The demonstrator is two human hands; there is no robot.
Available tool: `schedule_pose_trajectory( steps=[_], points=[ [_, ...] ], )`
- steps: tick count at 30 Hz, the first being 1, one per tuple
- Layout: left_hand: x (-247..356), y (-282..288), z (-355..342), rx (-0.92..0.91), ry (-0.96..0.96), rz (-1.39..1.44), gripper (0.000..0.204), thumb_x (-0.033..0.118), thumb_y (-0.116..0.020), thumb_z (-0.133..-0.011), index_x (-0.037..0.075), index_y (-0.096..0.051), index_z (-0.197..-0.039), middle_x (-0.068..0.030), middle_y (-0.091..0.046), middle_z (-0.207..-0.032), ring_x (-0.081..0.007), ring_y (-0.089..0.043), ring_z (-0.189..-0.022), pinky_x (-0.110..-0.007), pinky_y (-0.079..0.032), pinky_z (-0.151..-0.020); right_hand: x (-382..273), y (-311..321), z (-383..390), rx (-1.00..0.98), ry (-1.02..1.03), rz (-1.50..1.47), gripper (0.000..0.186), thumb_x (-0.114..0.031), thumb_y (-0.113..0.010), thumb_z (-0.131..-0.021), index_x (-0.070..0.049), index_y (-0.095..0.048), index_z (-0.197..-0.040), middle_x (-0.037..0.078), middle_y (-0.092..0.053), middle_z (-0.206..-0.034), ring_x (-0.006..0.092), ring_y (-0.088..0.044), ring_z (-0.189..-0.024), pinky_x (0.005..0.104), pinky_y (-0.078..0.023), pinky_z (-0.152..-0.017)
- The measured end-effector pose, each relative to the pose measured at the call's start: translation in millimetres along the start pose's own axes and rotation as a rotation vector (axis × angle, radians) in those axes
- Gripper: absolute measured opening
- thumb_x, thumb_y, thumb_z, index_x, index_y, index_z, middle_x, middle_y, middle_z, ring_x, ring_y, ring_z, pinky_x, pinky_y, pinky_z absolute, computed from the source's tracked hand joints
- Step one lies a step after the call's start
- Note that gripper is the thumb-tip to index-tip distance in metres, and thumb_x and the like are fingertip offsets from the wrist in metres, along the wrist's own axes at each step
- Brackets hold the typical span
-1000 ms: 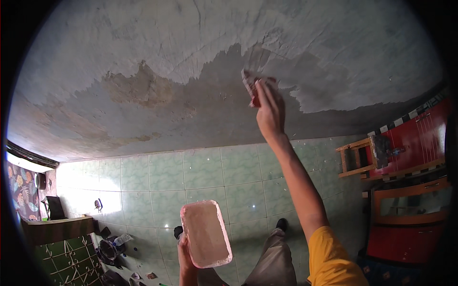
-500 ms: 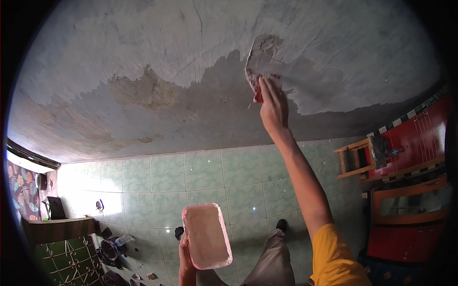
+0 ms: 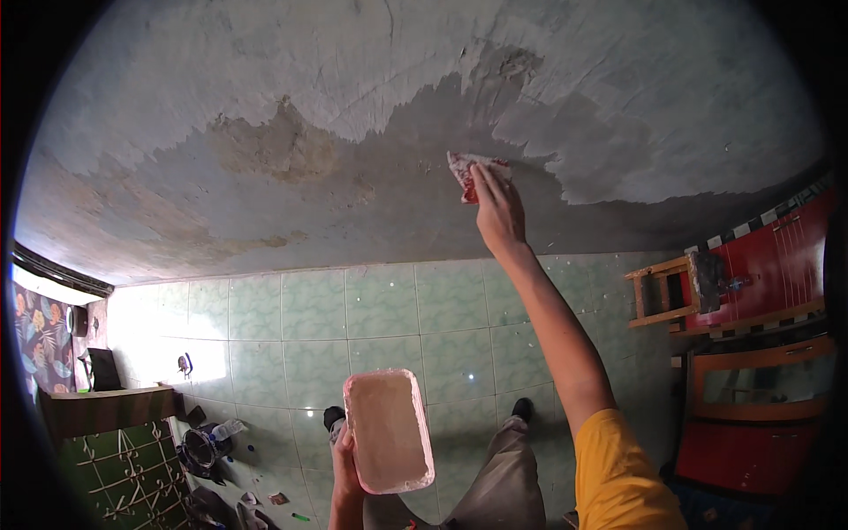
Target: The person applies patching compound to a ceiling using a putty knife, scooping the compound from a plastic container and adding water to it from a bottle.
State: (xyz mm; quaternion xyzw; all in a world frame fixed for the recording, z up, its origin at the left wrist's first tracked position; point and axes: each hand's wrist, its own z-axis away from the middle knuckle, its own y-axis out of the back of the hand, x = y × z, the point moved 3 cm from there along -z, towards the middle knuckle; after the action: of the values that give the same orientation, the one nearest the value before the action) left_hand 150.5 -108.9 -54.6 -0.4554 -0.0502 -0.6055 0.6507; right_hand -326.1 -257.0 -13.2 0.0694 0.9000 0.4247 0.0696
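In my right hand (image 3: pixel 501 216) is a red putty spreader (image 3: pixel 466 177), caked with whitish filler, its blade against the grey wall (image 3: pixel 397 190). The fingers lie along the back of the tool. Around it the wall is a patchwork of bare darker plaster and a paler skim coat (image 3: pixel 609 163) with ragged edges. Low in the view, my left hand (image 3: pixel 347 464) grips the left side of a rectangular pink tub (image 3: pixel 427 446), its rim smeared with filler. A pale pinkish-beige layer covers the inside of the tub.
Green tiled floor (image 3: pixel 384 309) meets the wall's foot. At right stand a small wooden stool (image 3: pixel 662 291) and red cabinets (image 3: pixel 746 450). To the left are a dark bucket (image 3: pixel 201 449), a plastic bottle (image 3: pixel 228 429) and a metal grille (image 3: pixel 124 468). Small scraps lie on the floor.
My right hand has brought the spreader down the wall, away from the rough patch above, which now shows uncovered. My left hand and the tub have hardly shifted.
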Motion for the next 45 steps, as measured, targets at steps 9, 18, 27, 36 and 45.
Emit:
schedule_pose_trajectory(
  steps=[9, 18, 27, 36, 45],
  points=[
    [3, -15, 6, -0.005, -0.056, -0.070, 0.066, 0.050, -0.049, -0.100, 0.003, -0.047, -0.146, -0.0138, -0.059, -0.137, -0.0272, -0.061, -0.122, -0.044, -0.052, -0.102, 50, 37, 8, 0.230, -0.096, 0.082, 0.067, 0.007, -0.065, -0.086, -0.002, -0.048, -0.150, 0.016, -0.046, -0.156, 0.0350, -0.047, -0.141, 0.0510, -0.042, -0.111],
    [-74, 12, -17, 0.090, -0.074, -0.022, 0.064, 0.050, -0.047, -0.100, 0.003, -0.050, -0.143, -0.0130, -0.061, -0.136, -0.0274, -0.061, -0.121, -0.044, -0.052, -0.101, 80, -78, 41, 0.217, 0.024, 0.122, 0.061, -0.004, -0.055, -0.095, -0.014, -0.045, -0.155, 0.006, -0.045, -0.159, 0.0306, -0.045, -0.144, 0.0553, -0.035, -0.117],
    [-63, 8, -14, 0.102, 0.019, -0.084, 0.062, 0.047, -0.048, -0.100, 0.003, -0.051, -0.143, -0.0122, -0.063, -0.133, -0.0272, -0.063, -0.117, -0.043, -0.053, -0.100, 45, -11, 37, 0.166, 0.079, -0.031, 0.060, 0.005, -0.064, -0.083, -0.015, -0.065, -0.140, 0.005, -0.058, -0.145, 0.0311, -0.059, -0.124, 0.0458, -0.046, -0.104],
    [-71, 35, -14, 0.121, -0.010, -0.085, 0.066, 0.049, -0.050, -0.099, -0.002, -0.051, -0.143, -0.0145, -0.063, -0.134, -0.0269, -0.064, -0.117, -0.044, -0.054, -0.100, 55, -66, 39, 0.265, 0.060, 0.265, 0.059, 0.000, -0.062, -0.088, -0.020, -0.061, -0.144, -0.002, -0.058, -0.146, 0.0234, -0.053, -0.132, 0.0432, -0.040, -0.109],
    [-65, 24, -40, 0.102, -0.015, -0.151, 0.063, 0.045, -0.049, -0.103, 0.000, -0.047, -0.147, -0.0122, -0.060, -0.135, -0.0225, -0.061, -0.120, -0.037, -0.051, -0.101, 58, -76, 158, -0.184, -1.115, -1.014, 0.027, -0.016, -0.055, -0.106, -0.008, -0.061, -0.131, 0.006, -0.067, -0.122, 0.0215, -0.070, -0.102, 0.0363, -0.056, -0.085]
  ],
)
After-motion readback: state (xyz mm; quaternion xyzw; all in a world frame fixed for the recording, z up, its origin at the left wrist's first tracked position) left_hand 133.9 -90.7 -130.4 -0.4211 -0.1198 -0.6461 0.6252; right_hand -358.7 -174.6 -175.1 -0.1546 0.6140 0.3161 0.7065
